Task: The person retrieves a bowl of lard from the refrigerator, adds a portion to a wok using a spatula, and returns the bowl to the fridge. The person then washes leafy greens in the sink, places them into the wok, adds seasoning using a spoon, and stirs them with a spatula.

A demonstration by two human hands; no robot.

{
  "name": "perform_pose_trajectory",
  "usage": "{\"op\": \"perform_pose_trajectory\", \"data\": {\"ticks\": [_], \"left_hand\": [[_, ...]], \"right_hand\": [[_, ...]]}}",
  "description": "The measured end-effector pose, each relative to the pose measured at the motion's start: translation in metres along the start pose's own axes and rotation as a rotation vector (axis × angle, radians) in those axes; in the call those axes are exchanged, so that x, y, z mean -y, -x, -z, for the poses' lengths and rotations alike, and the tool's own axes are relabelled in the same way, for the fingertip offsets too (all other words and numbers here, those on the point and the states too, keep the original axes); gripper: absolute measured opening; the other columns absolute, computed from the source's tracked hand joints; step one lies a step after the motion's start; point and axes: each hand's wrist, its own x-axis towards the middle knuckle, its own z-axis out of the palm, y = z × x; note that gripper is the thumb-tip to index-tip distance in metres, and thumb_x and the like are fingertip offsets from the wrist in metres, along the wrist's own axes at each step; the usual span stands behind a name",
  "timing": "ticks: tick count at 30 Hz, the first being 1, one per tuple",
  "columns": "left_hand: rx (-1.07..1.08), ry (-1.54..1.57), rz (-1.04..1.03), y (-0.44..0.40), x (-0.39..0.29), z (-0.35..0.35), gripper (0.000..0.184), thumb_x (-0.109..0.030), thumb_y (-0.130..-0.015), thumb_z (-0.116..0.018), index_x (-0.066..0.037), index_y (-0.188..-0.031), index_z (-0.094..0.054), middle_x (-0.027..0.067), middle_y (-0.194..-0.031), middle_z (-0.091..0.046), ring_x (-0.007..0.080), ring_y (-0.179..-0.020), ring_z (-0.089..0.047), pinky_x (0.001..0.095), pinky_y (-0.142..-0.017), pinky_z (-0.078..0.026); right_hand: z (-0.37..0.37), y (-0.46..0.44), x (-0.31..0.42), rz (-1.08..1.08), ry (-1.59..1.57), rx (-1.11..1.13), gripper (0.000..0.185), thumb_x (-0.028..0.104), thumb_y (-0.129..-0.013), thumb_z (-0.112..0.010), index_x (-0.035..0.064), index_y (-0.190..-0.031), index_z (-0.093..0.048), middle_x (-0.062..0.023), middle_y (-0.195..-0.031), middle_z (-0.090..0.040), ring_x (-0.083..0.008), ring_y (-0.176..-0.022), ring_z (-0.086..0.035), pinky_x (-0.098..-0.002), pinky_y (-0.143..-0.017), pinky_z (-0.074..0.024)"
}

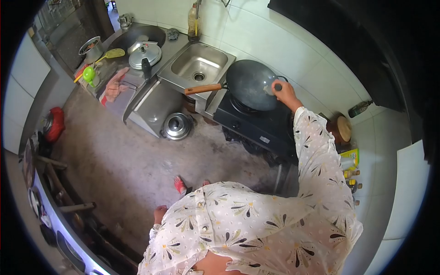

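Observation:
A dark wok (250,82) with a wooden handle (204,89) sits on the black gas stove (256,126). Above the wok's right side, my right hand (286,95) is closed around a utensil with a dark round handle end (278,87). A small pale shape (267,90) shows beside my fingers, inside the wok; whether it is part of the utensil I cannot tell. Low at my side hangs my left hand (160,213), its fingers curled and nothing visible in them.
Left of the stove is a steel sink (219,54). A pressure cooker (143,57), a pot (91,49), a yellow slotted spoon (112,53) and a pink cloth (114,85) lie on the counter. A lidded steel pot (177,125) stands low. Several bottles (352,178) are at right.

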Motion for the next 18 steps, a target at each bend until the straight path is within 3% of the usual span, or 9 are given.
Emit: {"op": "perform_pose_trajectory", "data": {"ticks": [1,3,6,9,12,15,18], "left_hand": [[-0.008,-0.031,-0.031,-0.003,0.005,-0.001,0.030,-0.026,-0.077,-0.065,-0.002,-0.094,-0.069,0.0128,-0.082,-0.070,0.0178,-0.075,-0.066,0.0318,-0.069,-0.050],[-0.025,-0.092,-0.094,-0.018,0.030,-0.001,0.029,-0.025,-0.077,-0.066,-0.002,-0.094,-0.069,0.0125,-0.082,-0.070,0.0173,-0.073,-0.065,0.0315,-0.068,-0.050],[0.025,-0.046,-0.045,-0.019,0.061,0.001,0.027,-0.025,-0.077,-0.065,-0.003,-0.093,-0.070,0.0123,-0.081,-0.070,0.0173,-0.073,-0.065,0.0314,-0.068,-0.050],[0.080,-0.193,-0.032,-0.013,0.069,0.006,0.025,-0.025,-0.078,-0.064,-0.005,-0.092,-0.070,0.0113,-0.080,-0.070,0.0163,-0.073,-0.065,0.0317,-0.068,-0.050],[0.097,-0.616,-0.522,-0.024,0.068,0.005,0.024,-0.027,-0.079,-0.063,-0.006,-0.089,-0.070,0.0099,-0.078,-0.069,0.0144,-0.071,-0.063,0.0321,-0.066,-0.049],[0.115,-0.100,-0.169,-0.030,0.052,0.004,0.025,-0.027,-0.079,-0.063,-0.005,-0.088,-0.069,0.0113,-0.078,-0.069,0.0148,-0.069,-0.062,0.0322,-0.064,-0.049],[-0.042,0.042,-0.006,-0.014,0.018,-0.006,0.024,-0.023,-0.077,-0.063,-0.002,-0.087,-0.068,0.0118,-0.076,-0.068,0.0161,-0.066,-0.061,0.0321,-0.062,-0.049]], "right_hand": [[0.008,-0.003,0.009,-0.101,-0.056,0.034,0.007,0.018,-0.079,-0.061,0.0116,-0.079,-0.064,-0.0076,-0.060,-0.061,-0.0197,-0.043,-0.059,-0.0321,-0.052,-0.0479],[0.022,-0.005,0.019,-0.089,-0.031,0.048,0.008,0.018,-0.080,-0.061,0.0109,-0.078,-0.064,-0.0074,-0.059,-0.061,-0.0192,-0.042,-0.059,-0.0318,-0.052,-0.0479],[0.022,-0.001,0.016,-0.083,-0.048,0.039,0.006,0.015,-0.079,-0.060,0.0102,-0.075,-0.061,-0.0035,-0.057,-0.057,-0.0155,-0.042,-0.058,-0.0295,-0.046,-0.0455],[0.013,0.011,0.013,-0.128,-0.071,0.031,0.006,0.015,-0.079,-0.060,0.0098,-0.074,-0.059,-0.0016,-0.055,-0.055,-0.0137,-0.042,-0.057,-0.0282,-0.044,-0.0446],[0.004,0.013,0.009,-0.103,-0.037,0.021,0.007,0.015,-0.078,-0.059,0.0093,-0.075,-0.060,-0.0016,-0.054,-0.055,-0.0136,-0.041,-0.056,-0.0276,-0.044,-0.0453],[0.002,0.009,0.014,-0.104,-0.072,0.005,0.007,0.015,-0.078,-0.059,0.0086,-0.075,-0.060,-0.0019,-0.052,-0.054,-0.0134,-0.041,-0.056,-0.0272,-0.044,-0.0457],[0.015,0.010,0.018,-0.150,-0.157,-0.018,0.005,0.012,-0.077,-0.059,0.0077,-0.074,-0.060,-0.0022,-0.052,-0.053,-0.0131,-0.041,-0.055,-0.0268,-0.044,-0.0456]]}}
